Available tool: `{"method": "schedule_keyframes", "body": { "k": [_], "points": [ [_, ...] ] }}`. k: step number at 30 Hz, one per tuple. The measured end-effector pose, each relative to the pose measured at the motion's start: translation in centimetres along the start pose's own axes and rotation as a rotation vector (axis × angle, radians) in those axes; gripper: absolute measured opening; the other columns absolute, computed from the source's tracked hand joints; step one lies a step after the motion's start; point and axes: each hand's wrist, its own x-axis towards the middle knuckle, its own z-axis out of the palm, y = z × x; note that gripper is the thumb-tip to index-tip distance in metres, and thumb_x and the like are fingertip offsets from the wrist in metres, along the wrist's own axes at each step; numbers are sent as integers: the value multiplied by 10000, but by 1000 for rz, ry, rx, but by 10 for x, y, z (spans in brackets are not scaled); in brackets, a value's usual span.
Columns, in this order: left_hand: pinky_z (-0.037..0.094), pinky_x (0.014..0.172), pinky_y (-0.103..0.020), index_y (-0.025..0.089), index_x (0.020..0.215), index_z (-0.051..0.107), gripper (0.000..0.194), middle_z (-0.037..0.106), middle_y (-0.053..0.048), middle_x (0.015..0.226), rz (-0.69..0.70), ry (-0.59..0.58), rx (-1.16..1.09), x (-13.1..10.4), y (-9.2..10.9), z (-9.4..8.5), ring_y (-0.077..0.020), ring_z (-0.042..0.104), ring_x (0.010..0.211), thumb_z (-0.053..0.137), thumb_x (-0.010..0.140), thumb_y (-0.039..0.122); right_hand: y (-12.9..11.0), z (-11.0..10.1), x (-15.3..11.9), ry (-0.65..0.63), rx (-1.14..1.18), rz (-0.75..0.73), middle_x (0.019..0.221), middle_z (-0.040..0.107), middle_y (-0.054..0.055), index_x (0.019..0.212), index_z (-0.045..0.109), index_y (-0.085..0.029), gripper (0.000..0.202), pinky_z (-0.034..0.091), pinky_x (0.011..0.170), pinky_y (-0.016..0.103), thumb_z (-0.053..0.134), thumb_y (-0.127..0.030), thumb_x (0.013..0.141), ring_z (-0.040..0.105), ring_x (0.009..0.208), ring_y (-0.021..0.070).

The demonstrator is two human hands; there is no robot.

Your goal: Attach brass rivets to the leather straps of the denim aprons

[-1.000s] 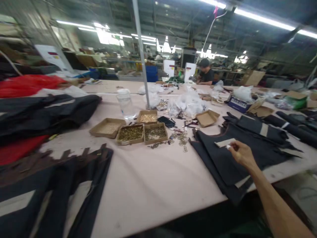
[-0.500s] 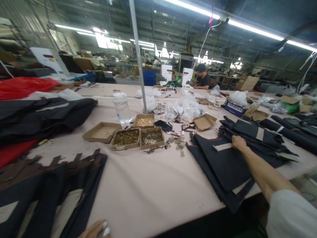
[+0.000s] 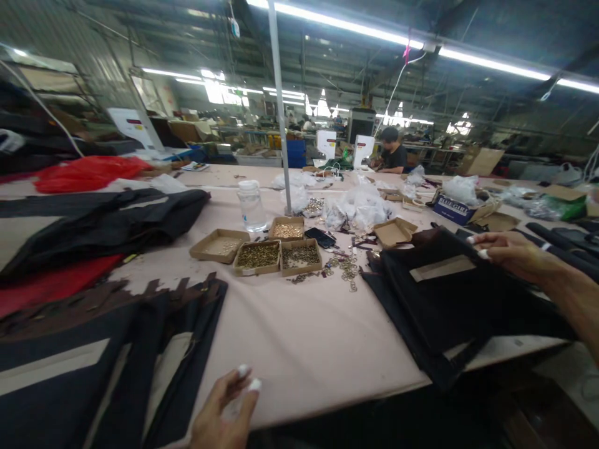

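Observation:
My right hand pinches the upper edge of a dark fabric panel with a beige strip on it, on the right of the table. Part of the panel is raised, and other dark panels lie under it. White coverings are on the thumb and a fingertip. My left hand is over the front of the table, thumb and fingers apart with nothing between them; its fingertips are white-covered too. Just left of it lies a stack of dark fabric panels with brown tabs along the top.
Cardboard trays of small metal fittings stand mid-table, with loose rings beside them. Behind are a clear plastic jar, a metal pole and plastic bags. Another person sits across the table.
My right hand has drawn back to the right, lifting the panel's edge. My left hand has come further into view, moving up and right. The camera view has shifted left.

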Motion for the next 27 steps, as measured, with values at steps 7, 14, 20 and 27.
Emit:
{"method": "schedule_keyframes", "body": {
  "k": [7, 14, 20, 27],
  "points": [
    [599, 940, -457, 250, 1392, 550, 775, 642, -156, 1341, 35, -716, -563, -110, 169, 45, -363, 662, 1178, 752, 756, 644, -172, 161, -167, -764, 690, 47, 853, 668, 55, 1111, 663, -185, 418, 509, 607, 293, 825, -370, 773, 619, 700, 165],
    [582, 966, -421, 192, 1167, 663, 446, 746, -90, 1144, -109, -154, -133, -101, 95, -20, -309, 706, 1099, 630, 728, 265, -157, 320, -215, -812, 595, -490, 957, 639, 51, 1254, 572, -229, 353, 504, 783, 372, 622, -303, 912, 588, 829, 193],
    [547, 1021, -430, 144, 1203, 634, 475, 738, -119, 1116, -128, 53, 233, -51, 2, -103, -290, 702, 1101, 604, 732, 205, -64, 370, -207, -572, -23, -732, 1222, 610, 129, 1316, 614, -258, 449, 382, 1051, 587, 645, -274, 868, 510, 1154, 335],
    [409, 1143, -523, 126, 1330, 566, 434, 594, -171, 1353, 385, 154, 699, -37, 38, -41, -326, 528, 1311, 514, 904, 188, -35, 409, -164, -622, 98, -633, 1120, 654, 100, 1234, 668, -214, 351, 519, 895, 386, 604, -267, 893, 621, 985, 237]
  ]
}}
